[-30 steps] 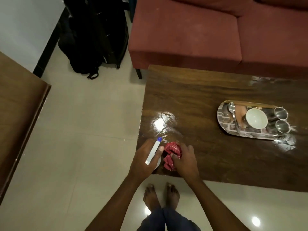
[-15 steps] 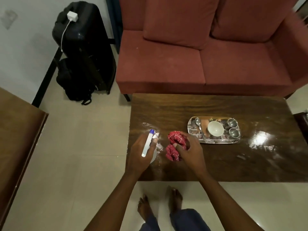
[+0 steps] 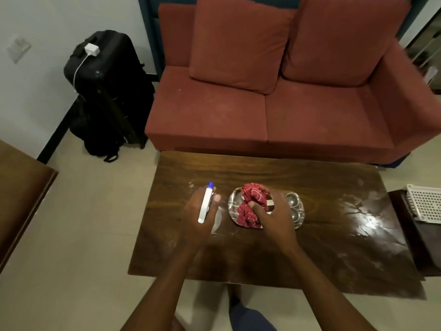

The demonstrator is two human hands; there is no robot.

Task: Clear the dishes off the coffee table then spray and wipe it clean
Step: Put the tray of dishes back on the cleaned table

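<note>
The left hand (image 3: 199,215) curls round a white spray bottle (image 3: 205,203), blue tip pointing away. The right hand (image 3: 272,212) grips a bunched red cloth (image 3: 250,206) over the tray (image 3: 232,206).

No legible text, label, brand, number or sign can be read on any surface. The white spray bottle (image 3: 205,204) with the blue tip shows a plain face. The red cloth (image 3: 250,206) carries only a white pattern, not lettering. Any marking on the black suitcase (image 3: 107,87) or the white charger (image 3: 91,49) on top of it is too small to tell.
</note>
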